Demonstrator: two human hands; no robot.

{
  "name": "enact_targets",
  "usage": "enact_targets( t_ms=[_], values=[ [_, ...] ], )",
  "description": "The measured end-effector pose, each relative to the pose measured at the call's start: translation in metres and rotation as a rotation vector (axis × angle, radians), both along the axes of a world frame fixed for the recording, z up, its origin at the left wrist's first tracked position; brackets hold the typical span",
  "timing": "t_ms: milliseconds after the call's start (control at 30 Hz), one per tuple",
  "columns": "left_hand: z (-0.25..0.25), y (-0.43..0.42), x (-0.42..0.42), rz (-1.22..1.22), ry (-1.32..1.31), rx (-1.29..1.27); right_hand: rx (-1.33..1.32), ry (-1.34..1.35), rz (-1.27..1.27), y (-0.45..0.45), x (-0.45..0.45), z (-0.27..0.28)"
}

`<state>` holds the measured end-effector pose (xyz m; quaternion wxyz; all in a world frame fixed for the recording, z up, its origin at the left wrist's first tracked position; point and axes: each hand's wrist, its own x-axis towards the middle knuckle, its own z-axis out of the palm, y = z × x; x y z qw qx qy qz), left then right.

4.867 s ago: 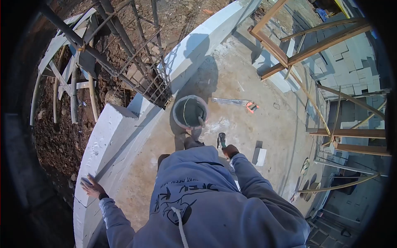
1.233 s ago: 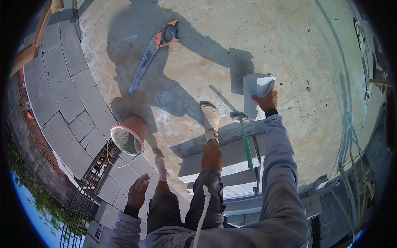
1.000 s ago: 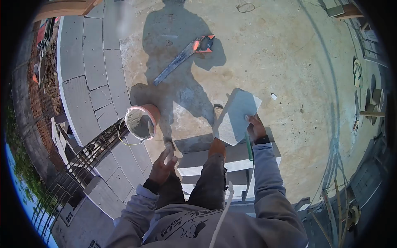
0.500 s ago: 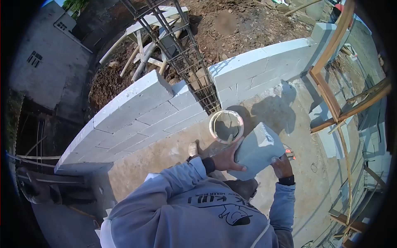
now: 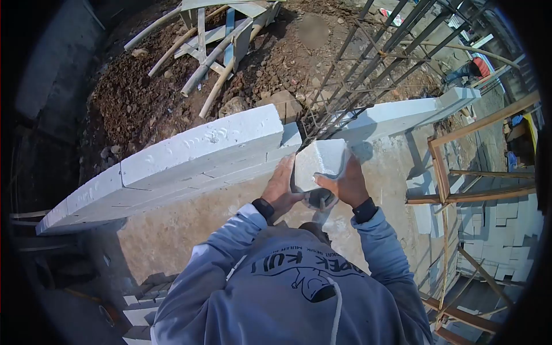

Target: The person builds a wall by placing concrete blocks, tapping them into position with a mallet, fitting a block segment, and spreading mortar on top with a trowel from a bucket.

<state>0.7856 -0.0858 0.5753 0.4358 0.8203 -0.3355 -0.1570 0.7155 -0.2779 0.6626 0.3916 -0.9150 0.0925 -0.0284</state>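
Observation:
A white block (image 5: 321,164) is held up between both hands, in front of the low block wall. My left hand (image 5: 282,185) is closed on its left side. My right hand (image 5: 349,183) grips the right side, its thumb across the near face. Just beyond the block stands a column of steel bars (image 5: 368,69), in the gap of the white block wall (image 5: 201,146). Below the block a small part of the bucket (image 5: 324,200) shows; the block and hands hide the rest.
Wooden frames (image 5: 471,195) stand at the right, with many stacked blocks (image 5: 506,224) behind them. Beyond the wall lie rubble and a trestle of poles (image 5: 221,52). A person in red (image 5: 480,68) is far off at the upper right. More blocks (image 5: 141,313) lie lower left.
My right hand has picked the block up from the floor, and my left hand has joined it. Since half a second ago the block has moved towards the wall and steel bars. The view has turned.

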Motion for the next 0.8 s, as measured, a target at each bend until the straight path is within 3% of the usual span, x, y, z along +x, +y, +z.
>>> enact_targets(
  t_ms=[67,167,233,600,800],
  values=[
    [0.003,-0.004,0.023,0.005,-0.068,-0.006,-0.384,-0.128,-0.104,0.01,0.015,-0.025],
    [0.012,0.007,0.047,0.007,-0.195,-0.026,-0.269,-0.147,-0.168,0.028,0.038,-0.034],
    [0.017,0.022,0.058,0.013,-0.231,0.108,-0.202,-0.178,-0.183,0.029,0.048,-0.052],
    [0.044,0.006,0.079,0.015,-0.41,0.456,-0.248,-0.158,-0.228,0.025,0.08,-0.085],
    [0.035,-0.014,0.081,0.042,-0.417,0.569,-0.242,-0.141,-0.249,0.028,0.094,-0.085]
  ],
)
